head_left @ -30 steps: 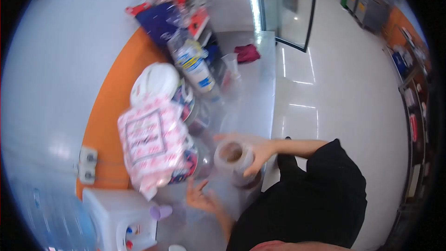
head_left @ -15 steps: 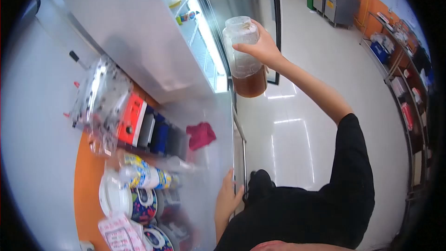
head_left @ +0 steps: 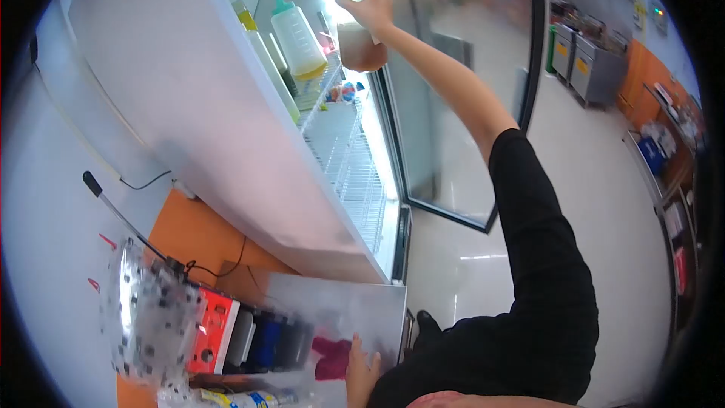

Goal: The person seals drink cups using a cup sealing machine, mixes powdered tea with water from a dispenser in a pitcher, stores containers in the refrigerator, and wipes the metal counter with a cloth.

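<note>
My right hand (head_left: pixel 370 11) is raised at arm's length, wrapped around the upper part of a clear plastic jar (head_left: pixel 364 53) with brown liquid in its lower part. The jar is upright at the opening of a lit fridge (head_left: pixel 359 151), level with an upper shelf. Just left of it, a squeeze bottle (head_left: pixel 300 41) with a green nozzle stands on the wire shelf. Low in view, my left hand (head_left: pixel 362 370) has its fingers apart and holds nothing. It is beside a magenta cloth (head_left: pixel 332 355) on the metal counter (head_left: pixel 370 306); whether they touch, I cannot tell.
The glass fridge door (head_left: pixel 468 106) stands swung outward, right of the jar. A red and black machine (head_left: pixel 214 332) sits on the counter near a patterned plastic cover (head_left: pixel 140 310). Metal kitchen units (head_left: pixel 596 68) and a shelf rack (head_left: pixel 668 181) line the far right.
My right hand has carried the jar up and forward to the fridge opening. The view has shifted towards the fridge, showing more of its shelves. My left hand is now beside the cloth.
</note>
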Demonstrator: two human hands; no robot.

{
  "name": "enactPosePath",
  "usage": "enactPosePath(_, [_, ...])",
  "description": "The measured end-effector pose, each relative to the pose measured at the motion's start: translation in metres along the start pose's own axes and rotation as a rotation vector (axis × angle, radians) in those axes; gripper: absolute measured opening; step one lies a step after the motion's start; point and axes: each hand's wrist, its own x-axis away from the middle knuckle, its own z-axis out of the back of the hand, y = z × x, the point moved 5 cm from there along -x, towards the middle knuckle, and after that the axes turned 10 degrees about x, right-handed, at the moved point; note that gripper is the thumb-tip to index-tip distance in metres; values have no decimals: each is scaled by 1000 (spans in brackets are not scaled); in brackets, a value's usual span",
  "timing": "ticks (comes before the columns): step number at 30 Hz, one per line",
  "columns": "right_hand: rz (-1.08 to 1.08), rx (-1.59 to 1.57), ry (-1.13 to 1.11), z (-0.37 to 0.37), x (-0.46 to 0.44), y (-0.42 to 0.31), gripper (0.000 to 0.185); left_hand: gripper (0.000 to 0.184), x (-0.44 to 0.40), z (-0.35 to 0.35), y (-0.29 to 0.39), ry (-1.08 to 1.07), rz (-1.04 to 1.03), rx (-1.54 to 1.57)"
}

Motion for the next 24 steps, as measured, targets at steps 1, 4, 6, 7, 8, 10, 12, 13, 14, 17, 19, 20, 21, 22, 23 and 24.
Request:
enactPosePath(1, [12,-15,8,-30,-20,29,92,66,-15,-4,5,6,-2,0])
enactPosePath(4, [122,74,133,-78,-45,58,99,67,-47,-15,10,62,14,8])
enactPosePath(6, [42,67,30,-115,-68,82,104,68,-62,-23,11,122,45,25])
enactPosePath(7, [12,52,-29,-127,-71,86,104,69,-67,-29,11,152,63,32])
enactPosePath(8, [-30,39,-96,-136,-69,92,104,69,-70,-34,12,183,84,33])
enactPosePath(10, [-42,23,-202,-161,-71,107,109,70,-81,-42,21,248,124,33])
enactPosePath(12, [-66,-91,-343,-178,-75,109,112,71,-88,-54,31,315,149,47])
enactPosePath(13, [-79,-53,-398,-202,-80,121,113,72,-93,-62,36,350,160,50])
enactPosePath(14, [-86,-179,-448,-198,-71,112,113,72,-97,-70,40,381,166,57])
enactPosePath(17, [-100,-359,-501,-210,-55,111,112,73,-102,-94,52,447,166,43])
enactPosePath(19, [-57,-320,-506,-223,-55,118,110,74,-103,-110,57,482,140,11])
enactPosePath(20, [-88,-342,-527,-228,-56,123,108,75,-105,-117,60,497,116,-11])
enactPosePath(21, [-120,-362,-548,-234,-56,128,106,75,-108,-124,61,504,86,-18])
enactPosePath(22, [-120,-386,-520,-219,-55,129,100,76,-110,-129,60,502,55,-24])
enactPosePath(23, [-120,-411,-491,-204,-55,129,94,77,-116,-134,54,482,35,39])
enactPosePath(24, [-118,-435,-463,-190,-55,130,89,78,-123,-138,49,461,17,101])
